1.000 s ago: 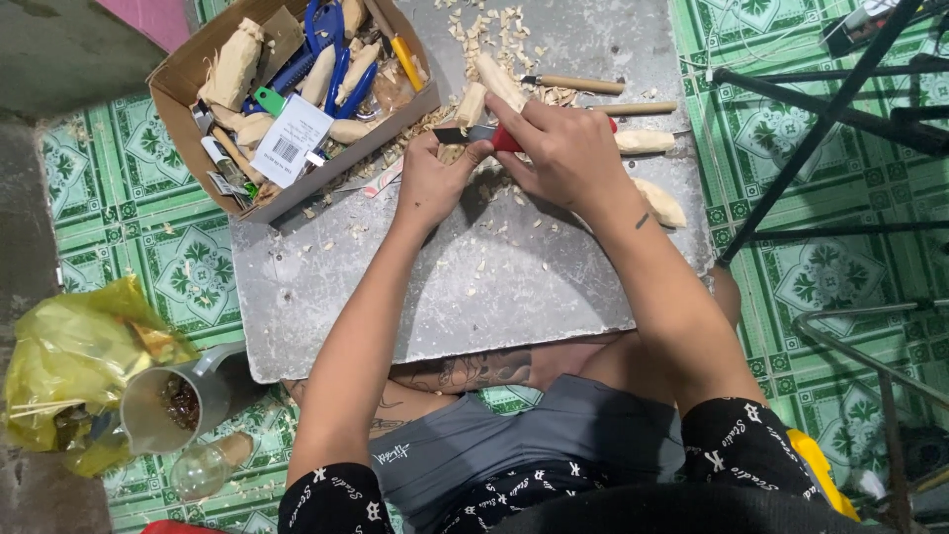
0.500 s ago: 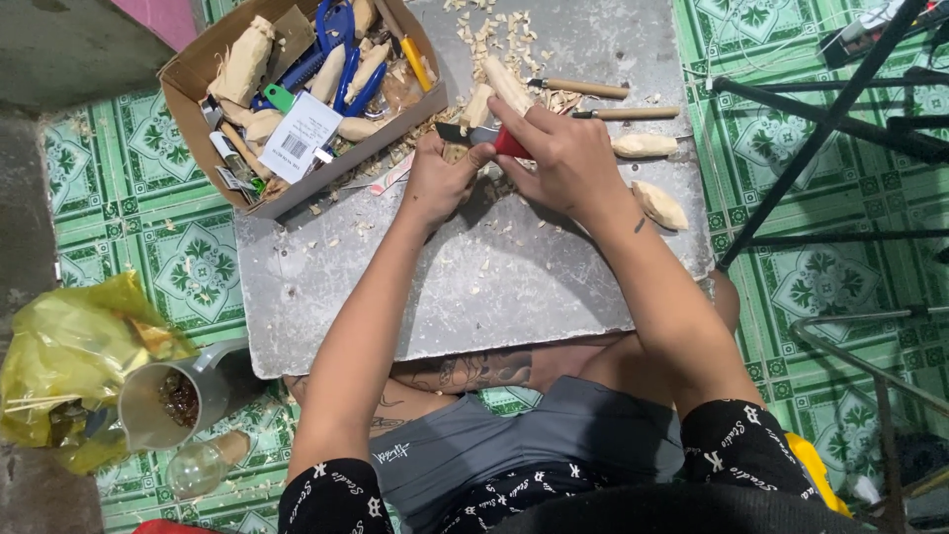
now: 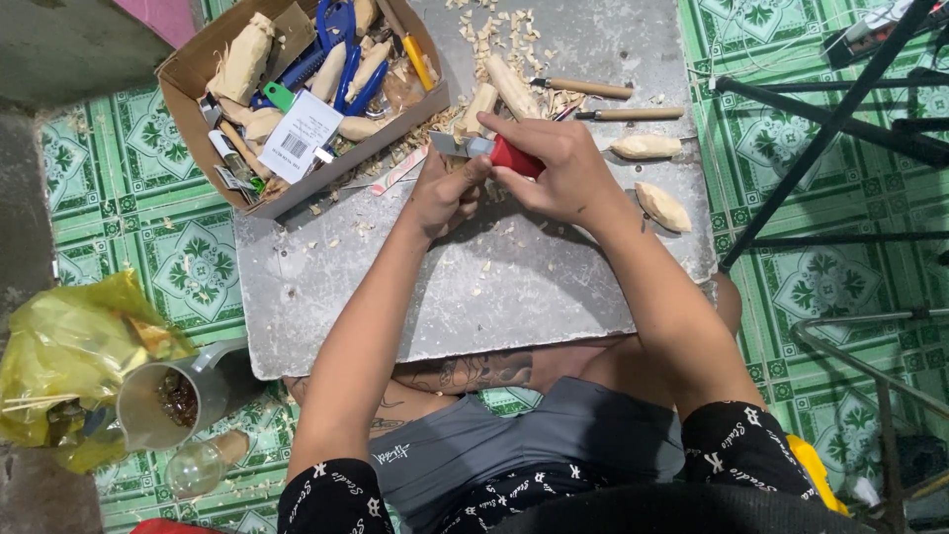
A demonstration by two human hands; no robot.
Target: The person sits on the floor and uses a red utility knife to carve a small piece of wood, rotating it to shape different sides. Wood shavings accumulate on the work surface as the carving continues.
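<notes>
My right hand (image 3: 559, 168) grips a red-handled knife (image 3: 489, 151), blade toward the cardboard box (image 3: 188, 79). My left hand (image 3: 447, 193) closes on a small wood piece, mostly hidden, just below the blade. Bare grey slab (image 3: 395, 297) lies nearer me.

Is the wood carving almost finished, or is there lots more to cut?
Partly done: shavings and two shaped pieces lie on the board. The right hand works a red-handled knife on wood the left hand holds. Rough blanks in the box probably wait.
</notes>
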